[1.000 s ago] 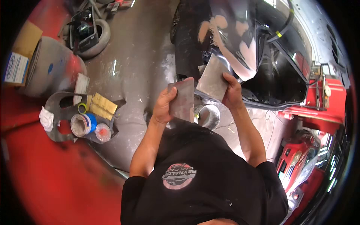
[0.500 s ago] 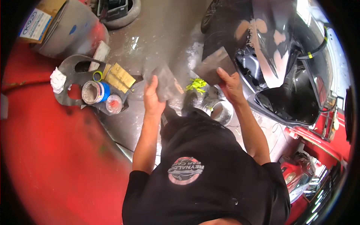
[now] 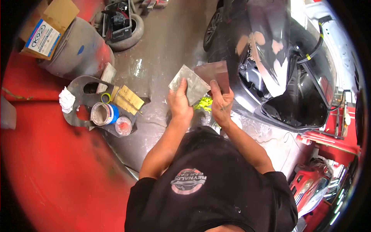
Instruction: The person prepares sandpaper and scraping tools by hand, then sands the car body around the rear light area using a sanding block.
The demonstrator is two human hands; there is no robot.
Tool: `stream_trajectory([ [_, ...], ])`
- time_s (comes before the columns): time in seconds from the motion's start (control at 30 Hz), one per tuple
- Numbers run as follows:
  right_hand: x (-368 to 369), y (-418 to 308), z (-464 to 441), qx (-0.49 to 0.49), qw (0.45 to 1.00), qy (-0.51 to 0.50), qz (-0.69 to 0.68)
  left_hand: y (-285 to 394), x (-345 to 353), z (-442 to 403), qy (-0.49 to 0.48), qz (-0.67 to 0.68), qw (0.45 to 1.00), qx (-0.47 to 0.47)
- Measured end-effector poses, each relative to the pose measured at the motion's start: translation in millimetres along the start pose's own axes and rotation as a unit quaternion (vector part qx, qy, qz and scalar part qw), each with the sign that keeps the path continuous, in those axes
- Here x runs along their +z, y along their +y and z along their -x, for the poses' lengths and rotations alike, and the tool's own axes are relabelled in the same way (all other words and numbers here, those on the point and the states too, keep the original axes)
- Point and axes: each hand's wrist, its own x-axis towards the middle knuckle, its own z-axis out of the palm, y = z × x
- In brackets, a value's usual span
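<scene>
My left hand (image 3: 180, 103) grips a pale grey, smudged sheet of sandpaper (image 3: 193, 86), thumb on top and fingers beneath. In my right hand (image 3: 222, 103) is a darker, brownish sheet of sandpaper (image 3: 218, 73), also pinched under the thumb. The two sheets meet at their edges in front of my body, the pale one overlapping the dark one's lower left side. Below them, a bright yellow-green crumpled thing (image 3: 203, 103) shows partly behind my hands.
At left, a dark panel (image 3: 77, 87) bears an open can (image 3: 101, 115), a round lid (image 3: 123, 126), yellow pieces (image 3: 127, 98) and crumpled white paper (image 3: 66, 99). A red car panel (image 3: 65, 162) fills the lower left. A dark car (image 3: 262, 58) with sanded patches stands right.
My hands have come together, bringing the two sandpaper sheets from apart to touching. The left hand moved right and the right hand moved left. The view has shifted slightly.
</scene>
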Motion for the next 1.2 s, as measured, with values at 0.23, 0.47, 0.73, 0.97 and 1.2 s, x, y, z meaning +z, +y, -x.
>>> stream_trajectory([
  [0.23,-5.7,-15.8,0.3,-0.047,0.997,-0.044,0.044,15.2,14.6,1.2,-0.034,-0.087,0.99,0.103],
  [0.47,-15.9,-31.8,-9.8,0.01,0.986,-0.136,0.098,36.5,18.8,5.2,-0.067,-0.276,0.924,0.257],
  [0.73,-31.4,-48.6,-11.0,0.057,0.939,-0.268,0.208,52.7,35.8,-1.5,-0.129,-0.279,0.91,0.277],
  [0.97,-61.6,-11.9,-16.0,0.122,0.904,-0.296,0.283,53.5,42.1,-27.6,-0.081,-0.247,0.942,0.214],
  [1.2,-55.1,-24.4,-19.0,-0.214,0.866,-0.108,0.438,46.9,30.1,-36.2,-0.089,-0.137,0.967,0.195],
])
